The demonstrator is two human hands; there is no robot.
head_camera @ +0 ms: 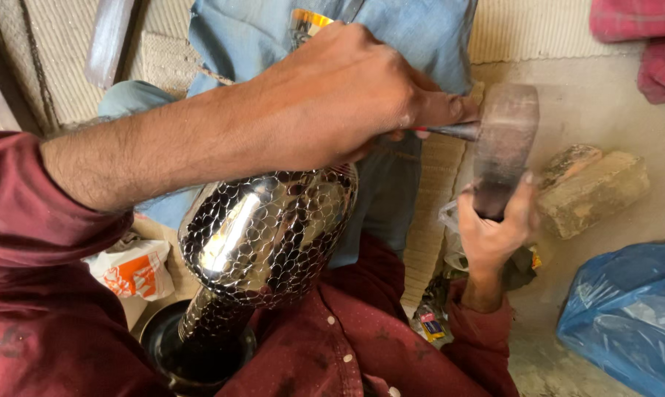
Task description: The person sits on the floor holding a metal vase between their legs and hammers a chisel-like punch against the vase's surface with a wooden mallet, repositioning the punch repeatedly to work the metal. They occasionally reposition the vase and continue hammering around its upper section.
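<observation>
The left hand (347,95) is closed around the handle of a worn metal hammer (503,143), above the shiny hammered metal vase (266,235) resting on the lap. The right hand (494,228) grips the hammer head from below.

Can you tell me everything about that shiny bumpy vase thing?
The vase looks like polished silvery metal, covered all over in small hammered dents like scales. It has a fat rounded body and a narrow neck pointing down into a dark round base. It lies tilted across the person's lap, with the left hand over its upper end.
</observation>
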